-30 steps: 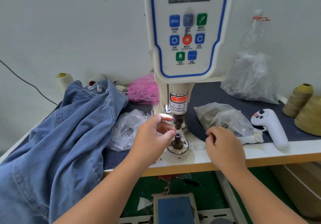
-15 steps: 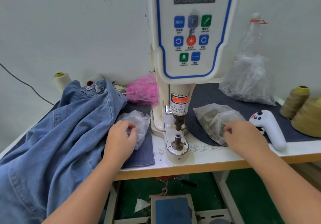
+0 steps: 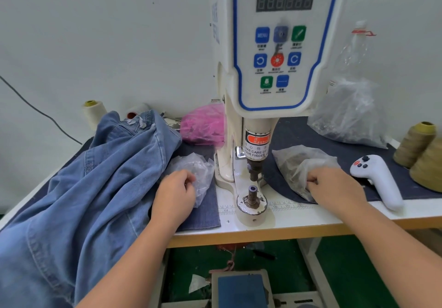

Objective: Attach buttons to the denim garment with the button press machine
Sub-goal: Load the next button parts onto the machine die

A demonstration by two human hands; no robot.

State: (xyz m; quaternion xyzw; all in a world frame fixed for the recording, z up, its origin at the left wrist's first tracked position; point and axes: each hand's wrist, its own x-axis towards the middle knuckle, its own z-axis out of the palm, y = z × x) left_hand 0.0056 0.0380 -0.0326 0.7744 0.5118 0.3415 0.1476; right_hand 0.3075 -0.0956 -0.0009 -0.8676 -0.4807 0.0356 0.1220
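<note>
The button press machine [image 3: 270, 73] stands at the middle of the surface [image 3: 299, 219], its lower die post [image 3: 252, 194] bare under the ram. Left of the machine, the denim garment [image 3: 79, 188] lies heaped and spills over the near edge of the surface. Between the garment and the machine's base lies a small clear bag [image 3: 199, 171]; the left hand [image 3: 175, 191] rests at this bag with its fingers [image 3: 189, 183] curled in against the plastic, though what they pinch cannot be made out. Right of the machine, the right hand [image 3: 334, 188] has its fingers [image 3: 312, 181] curled on a second clear bag [image 3: 299, 164] of small dark pieces, gripping its film. Further right of the machine lie a white handheld controller [image 3: 380, 183] and two olive thread cones [image 3: 421, 154]. Behind the machine sit a pink bag [image 3: 203, 126] and a larger clear bag [image 3: 349, 114].
</note>
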